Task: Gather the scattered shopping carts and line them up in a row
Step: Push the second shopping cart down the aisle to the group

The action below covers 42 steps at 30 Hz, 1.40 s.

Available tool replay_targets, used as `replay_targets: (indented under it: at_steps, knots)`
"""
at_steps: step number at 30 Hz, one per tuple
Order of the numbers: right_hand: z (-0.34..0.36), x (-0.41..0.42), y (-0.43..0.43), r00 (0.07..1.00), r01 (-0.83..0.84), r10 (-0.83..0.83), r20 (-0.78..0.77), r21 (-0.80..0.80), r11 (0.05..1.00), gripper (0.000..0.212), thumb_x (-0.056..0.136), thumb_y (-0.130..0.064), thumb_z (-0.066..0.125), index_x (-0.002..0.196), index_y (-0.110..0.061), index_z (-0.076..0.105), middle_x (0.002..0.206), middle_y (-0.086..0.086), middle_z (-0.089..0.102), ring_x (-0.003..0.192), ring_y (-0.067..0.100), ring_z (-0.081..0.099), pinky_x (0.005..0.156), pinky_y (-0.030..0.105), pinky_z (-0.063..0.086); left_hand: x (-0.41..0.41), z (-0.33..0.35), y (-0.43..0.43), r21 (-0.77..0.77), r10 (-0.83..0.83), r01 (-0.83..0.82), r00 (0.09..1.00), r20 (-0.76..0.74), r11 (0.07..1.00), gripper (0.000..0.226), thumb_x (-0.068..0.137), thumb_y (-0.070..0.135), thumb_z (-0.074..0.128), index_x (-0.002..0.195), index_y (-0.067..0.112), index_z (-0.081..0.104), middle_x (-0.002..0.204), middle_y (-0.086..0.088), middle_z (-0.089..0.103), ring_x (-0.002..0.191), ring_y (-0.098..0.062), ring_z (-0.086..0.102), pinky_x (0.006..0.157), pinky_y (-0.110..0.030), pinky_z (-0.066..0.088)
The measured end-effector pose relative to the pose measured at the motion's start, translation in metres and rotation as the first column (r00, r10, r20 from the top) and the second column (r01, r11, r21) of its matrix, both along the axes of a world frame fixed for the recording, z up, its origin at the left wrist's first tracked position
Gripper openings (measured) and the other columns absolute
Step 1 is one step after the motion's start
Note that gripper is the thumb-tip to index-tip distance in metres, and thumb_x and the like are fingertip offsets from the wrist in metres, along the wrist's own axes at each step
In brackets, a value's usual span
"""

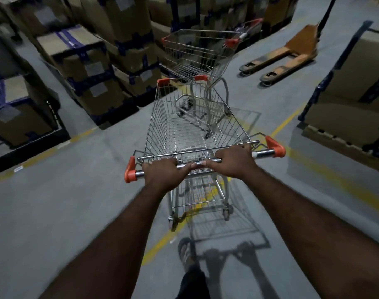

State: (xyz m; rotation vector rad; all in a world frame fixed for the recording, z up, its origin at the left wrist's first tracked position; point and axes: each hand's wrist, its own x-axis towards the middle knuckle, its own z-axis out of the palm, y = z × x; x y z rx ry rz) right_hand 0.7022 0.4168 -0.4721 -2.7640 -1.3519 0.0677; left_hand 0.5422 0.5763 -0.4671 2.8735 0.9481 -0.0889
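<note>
A wire shopping cart (195, 130) with orange corner caps stands right in front of me on the grey floor. My left hand (164, 174) grips its chrome handle bar left of centre. My right hand (236, 161) grips the same bar right of centre, thumbs nearly meeting. A second wire cart (199, 55) stands just beyond, its handle toward the far right. The near cart's front edge reaches the second cart's lower frame; whether they touch I cannot tell.
Stacked cardboard boxes (85, 65) on pallets line the left and back. An orange pallet jack (287, 55) lies on the floor at the upper right. More boxes (352, 89) stand on the right. Yellow floor lines (285, 124) cross the aisle. My sandalled foot (185, 252) shows below.
</note>
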Motion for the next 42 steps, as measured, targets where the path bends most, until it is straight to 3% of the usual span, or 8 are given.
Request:
replay_targets:
  at_steps: [4, 11, 15, 20, 26, 32, 37, 42]
  knots:
    - [0.003, 0.051, 0.037, 1.000, -0.014, 0.014, -0.024, -0.025, 1.000, 0.061, 0.082, -0.088, 0.030, 0.077, -0.033, 0.057, 0.087, -0.006, 0.069, 0.104, 0.022, 0.061, 0.096, 0.042, 0.023, 0.048, -0.004, 0.033, 0.030, 0.017, -0.018, 1.000, 0.020, 0.999, 0.088, 0.073, 0.096, 0.011, 0.080, 0.025, 0.062, 0.086, 0.001, 0.069, 0.095, -0.028, 0.066, 0.103, -0.054, 0.035]
    - [0.012, 0.134, 0.115, 0.998, -0.029, 0.022, -0.062, -0.121, 0.992, 0.080, 0.080, -0.091, 0.027, 0.110, -0.032, 0.071, 0.111, -0.002, 0.071, 0.117, 0.024, 0.058, 0.102, 0.047, 0.024, 0.128, -0.010, 0.100, 0.048, 0.048, -0.050, 0.998, 0.033, 0.998, 0.088, 0.077, 0.095, 0.014, 0.087, 0.024, 0.065, 0.090, -0.001, 0.071, 0.094, -0.029, 0.066, 0.098, -0.050, 0.035]
    - [0.016, 0.172, 0.157, 0.998, -0.040, 0.033, -0.056, -0.119, 0.992, 0.075, 0.078, -0.092, 0.025, 0.082, -0.028, 0.065, 0.099, -0.001, 0.071, 0.109, 0.025, 0.061, 0.099, 0.048, 0.026, 0.165, -0.011, 0.139, 0.071, 0.066, -0.068, 0.997, 0.040, 0.995, 0.092, 0.076, 0.096, 0.014, 0.090, 0.023, 0.068, 0.091, -0.003, 0.072, 0.094, -0.029, 0.066, 0.097, -0.049, 0.033]
    - [0.014, 0.209, 0.206, 0.999, -0.049, 0.046, -0.027, -0.138, 0.989, 0.076, 0.077, -0.093, 0.025, 0.080, -0.028, 0.065, 0.099, 0.001, 0.072, 0.109, 0.025, 0.061, 0.101, 0.049, 0.026, 0.200, -0.011, 0.184, 0.073, 0.072, -0.074, 0.997, 0.030, 0.995, 0.093, 0.078, 0.094, 0.014, 0.095, 0.022, 0.070, 0.095, -0.003, 0.073, 0.097, -0.029, 0.065, 0.098, -0.049, 0.032]
    - [0.009, 0.255, 0.263, 0.998, -0.061, 0.055, -0.041, -0.147, 0.987, 0.113, 0.058, -0.102, 0.001, 0.117, -0.035, 0.070, 0.118, -0.001, 0.071, 0.123, 0.024, 0.056, 0.110, 0.055, 0.020, 0.238, -0.013, 0.236, 0.071, 0.092, -0.094, 0.995, 0.030, 0.993, 0.090, 0.079, 0.093, 0.013, 0.093, 0.024, 0.068, 0.090, -0.001, 0.071, 0.091, -0.028, 0.065, 0.097, -0.050, 0.033]
    - [0.006, 0.307, 0.321, 0.991, -0.129, 0.123, -0.052, -0.127, 0.984, 0.100, 0.058, -0.101, 0.001, 0.083, -0.032, 0.070, 0.086, -0.005, 0.074, 0.105, 0.020, 0.063, 0.101, 0.048, 0.025, 0.283, -0.017, 0.290, 0.046, 0.131, -0.133, 0.991, 0.042, 0.990, 0.088, 0.077, 0.094, 0.009, 0.087, 0.026, 0.065, 0.084, 0.001, 0.069, 0.085, -0.026, 0.064, 0.095, -0.050, 0.034]
    - [0.002, 0.361, 0.377, 0.986, -0.166, 0.164, -0.022, -0.140, 0.976, 0.119, 0.057, -0.102, -0.004, 0.122, -0.034, 0.069, 0.116, 0.000, 0.071, 0.121, 0.025, 0.058, 0.108, 0.053, 0.022, 0.328, -0.017, 0.336, 0.017, 0.171, -0.171, 0.984, 0.041, 0.985, 0.090, 0.078, 0.093, 0.006, 0.092, 0.026, 0.065, 0.086, 0.003, 0.068, 0.086, -0.024, 0.064, 0.100, -0.055, 0.035]
    - [0.004, 0.415, 0.429, 0.979, -0.204, 0.202, -0.028, -0.161, 0.966, 0.113, 0.063, -0.100, 0.002, 0.122, -0.030, 0.069, 0.120, 0.002, 0.070, 0.122, 0.026, 0.057, 0.109, 0.055, 0.020, 0.375, -0.014, 0.376, -0.004, 0.231, -0.231, 0.972, 0.042, 0.973, 0.087, 0.080, 0.092, 0.008, 0.094, 0.027, 0.064, 0.085, 0.004, 0.067, 0.087, -0.022, 0.065, 0.104, -0.060, 0.032]
